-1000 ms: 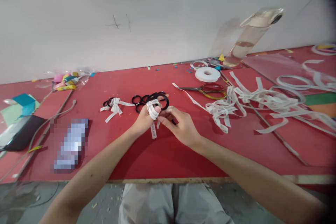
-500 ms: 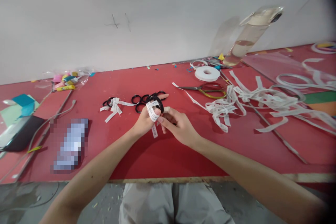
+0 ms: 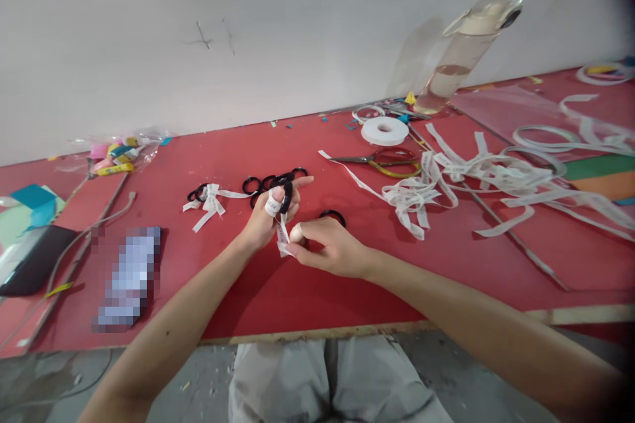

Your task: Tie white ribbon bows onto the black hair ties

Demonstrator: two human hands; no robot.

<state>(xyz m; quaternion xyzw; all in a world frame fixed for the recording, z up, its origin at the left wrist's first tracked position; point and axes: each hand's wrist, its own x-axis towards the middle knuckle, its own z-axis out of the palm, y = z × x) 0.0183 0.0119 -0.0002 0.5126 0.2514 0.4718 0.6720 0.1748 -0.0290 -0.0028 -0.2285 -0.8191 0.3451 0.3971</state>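
My left hand [image 3: 262, 223] is closed on a black hair tie [image 3: 287, 198], its index finger stretched to the right. A white printed ribbon [image 3: 272, 206] is looped about the left thumb at the tie, and its tail hangs below. Just lower and to the right, my right hand [image 3: 335, 246] pinches that tail near its end between thumb and fingers. Another black hair tie [image 3: 333, 214] lies behind the right hand. Several black hair ties [image 3: 251, 185] sit beyond the left hand, partly hidden by it. Left of them lies a white ribbon bow [image 3: 212, 198] with black hair ties.
Scissors [image 3: 391, 162], a white ribbon spool [image 3: 385, 131] and a tangle of cut ribbons [image 3: 407, 198] lie to the right. Behind them a water bottle [image 3: 449, 69] stands by the wall. On the left are a blurred phone [image 3: 129, 274], a cable [image 3: 106, 215] and a dark pouch [image 3: 37, 258].
My right hand has moved down and away from the left thumb with the ribbon tail. The wide ribbon loop over the left thumb now looks smaller. A hair tie behind the right hand has come into view.
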